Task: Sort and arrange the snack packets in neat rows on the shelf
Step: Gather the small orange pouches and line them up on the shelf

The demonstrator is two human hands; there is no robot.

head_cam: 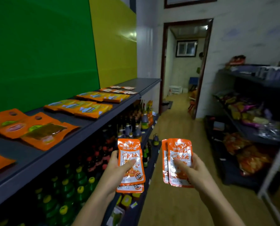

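**Q:** Where are the person's hands, measured from the top shelf?

**A:** Both are out past the front edge of the grey top shelf [90, 126] and lower than it, over the aisle. The left hand [118, 167] is nearer the top shelf and the right hand [191, 170] is farther out from it.

**Q:** What do the hands hold?

**A:** Each grips 2 orange-and-white snack packets, with the thumb pressed across the front and the fingers curled behind. In the left-hand packets [130, 157] the rear one peeks out below the front one. In the right-hand packets [179, 154] the rear one shows on the side toward the top shelf.

**Q:** Can any writing be read?

**A:** White Chinese characters sit on each packet's orange top band. One line looks like 深海小, followed by a character too blurred to read. The larger orange characters lower down are blurred and partly under the thumbs.

**Q:** What lies on the top shelf?

**A:** Flat packets lie in groups along it. At its near end are orange packets [33, 128], then 2 groups of orange-yellow packets [78, 107], then small pale packets [118, 89] toward its far end. Their labels cannot be read.

**Q:** And around it?

**A:** Bottles [74, 185] with yellow and red caps stand under the top shelf. A doorway [185, 62] opens beyond its far end. A second rack [250, 111] of mixed bags faces it across the aisle.
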